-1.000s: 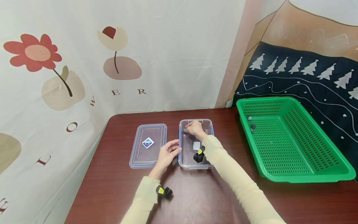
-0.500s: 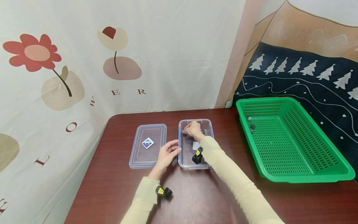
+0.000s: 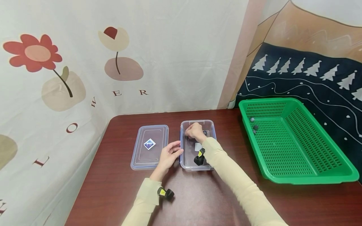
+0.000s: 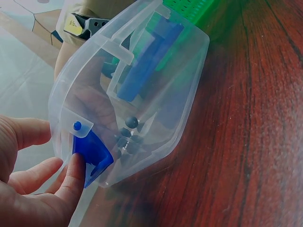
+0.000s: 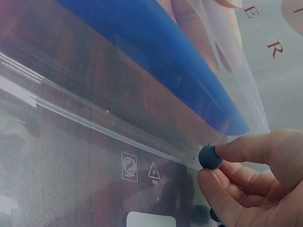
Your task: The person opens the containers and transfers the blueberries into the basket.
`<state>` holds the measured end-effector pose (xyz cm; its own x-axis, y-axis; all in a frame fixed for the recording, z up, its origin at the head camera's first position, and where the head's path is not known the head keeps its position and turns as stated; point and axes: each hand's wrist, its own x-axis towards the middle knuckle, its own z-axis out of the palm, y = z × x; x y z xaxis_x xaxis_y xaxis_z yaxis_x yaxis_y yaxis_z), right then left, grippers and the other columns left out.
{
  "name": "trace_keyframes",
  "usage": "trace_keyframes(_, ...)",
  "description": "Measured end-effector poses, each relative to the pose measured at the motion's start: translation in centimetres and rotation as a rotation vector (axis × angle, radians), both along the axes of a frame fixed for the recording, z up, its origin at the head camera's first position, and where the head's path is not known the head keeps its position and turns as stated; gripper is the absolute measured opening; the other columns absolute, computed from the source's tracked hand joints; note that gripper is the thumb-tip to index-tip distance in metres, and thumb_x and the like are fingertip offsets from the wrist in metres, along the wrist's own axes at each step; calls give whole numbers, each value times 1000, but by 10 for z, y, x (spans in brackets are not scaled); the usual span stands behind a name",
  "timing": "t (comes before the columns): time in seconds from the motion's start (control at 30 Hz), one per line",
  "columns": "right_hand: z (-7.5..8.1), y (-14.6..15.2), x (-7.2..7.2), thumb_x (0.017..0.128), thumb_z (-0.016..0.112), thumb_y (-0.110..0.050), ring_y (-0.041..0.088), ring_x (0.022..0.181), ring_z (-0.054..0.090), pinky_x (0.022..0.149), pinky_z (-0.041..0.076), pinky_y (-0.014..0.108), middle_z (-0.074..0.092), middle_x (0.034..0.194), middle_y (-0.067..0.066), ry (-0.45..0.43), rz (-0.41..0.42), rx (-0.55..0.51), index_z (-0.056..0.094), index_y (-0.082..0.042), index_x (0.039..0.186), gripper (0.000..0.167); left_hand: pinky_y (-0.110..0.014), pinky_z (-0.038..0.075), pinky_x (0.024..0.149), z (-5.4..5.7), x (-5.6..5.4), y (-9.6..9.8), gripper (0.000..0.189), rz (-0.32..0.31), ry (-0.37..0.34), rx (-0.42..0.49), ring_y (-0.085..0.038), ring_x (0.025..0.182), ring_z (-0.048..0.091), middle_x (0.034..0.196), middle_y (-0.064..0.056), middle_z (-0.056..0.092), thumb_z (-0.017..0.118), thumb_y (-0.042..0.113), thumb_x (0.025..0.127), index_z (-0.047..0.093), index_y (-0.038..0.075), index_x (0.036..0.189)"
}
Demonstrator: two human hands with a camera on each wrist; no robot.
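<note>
A clear plastic box (image 3: 190, 160) with blue side latches stands on the table. Inside its far left part, my right hand (image 3: 195, 130) pinches a small dark blue-grey ball (image 5: 210, 157) between thumb and index finger. Several more dark balls (image 4: 131, 122) show through the box wall in the left wrist view, low at the far end. My left hand (image 3: 168, 155) rests against the box's left side with loosely extended fingers. One of its fingertips touches the hanging blue latch (image 4: 93, 151), and the thumb and other fingers lie along the rim.
The box's lid (image 3: 140, 157), with a blue and white label, lies flat to the left. At the right stands a large green basket (image 3: 291, 153) with a few small greyish balls (image 3: 255, 127) by its left wall. A printed curtain (image 3: 181, 62) hangs behind the brown table (image 3: 198, 201).
My right hand has shifted slightly left inside the box, then stayed nearly in place. The left hand, lid and basket have not moved.
</note>
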<state>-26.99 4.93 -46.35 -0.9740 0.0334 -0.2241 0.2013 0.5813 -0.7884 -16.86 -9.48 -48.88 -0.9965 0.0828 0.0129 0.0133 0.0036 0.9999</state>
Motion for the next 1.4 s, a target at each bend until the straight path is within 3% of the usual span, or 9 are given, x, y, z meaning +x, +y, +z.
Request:
trace_keyframes(0.17,1,2,0,74,70,-4,10,54,60,53,48,20,69,68,7,8,4,-18,75,-1,80,8,-16,47,73,0,0,0,39,-1,3,6,-9,86,58,118,-31,56,62,-7,83,52,-15,120)
trace_keyframes(0.3,3,6,-1,74,72,-6,11,57,62,63,49,25,69,68,7,14,-6,-14,75,-2,82,9,-16,47,73,0,0,1,39,1,7,2,-9,86,58,117,-30,56,62,-7,83,52,-15,120)
trace_keyframes(0.5,10,15,-3,75,72,-5,19,69,67,70,52,29,70,79,10,-5,-64,-76,74,-2,83,9,-16,47,74,-1,0,0,39,-2,8,-20,-18,92,60,117,-29,56,62,-6,84,53,-13,121)
trace_keyframes(0.7,25,28,-1,79,71,-8,19,75,68,78,53,39,70,90,13,7,-72,-144,72,-1,91,15,-16,47,75,-1,0,0,39,1,7,-37,-15,91,59,117,-28,57,63,-5,84,53,-13,121)
trace_keyframes(0.93,45,45,0,81,70,-9,26,82,69,78,53,36,69,95,16,54,-74,-188,71,0,97,18,-15,46,74,0,0,0,39,7,2,-37,-19,93,59,117,-28,57,63,-5,83,53,-12,121)
trace_keyframes(1.2,70,69,2,84,69,-13,31,94,66,88,49,40,65,108,18,56,-81,-197,68,0,102,22,-16,47,74,-1,0,0,38,12,3,-65,-12,88,60,115,-25,59,64,-5,83,55,-11,120)
trace_keyframes(1.4,85,91,6,86,67,-9,33,99,64,89,48,38,61,113,21,73,-96,-261,65,4,108,26,-16,47,74,-1,0,0,38,19,-6,-58,-11,88,59,115,-24,59,64,-6,82,56,-9,120)
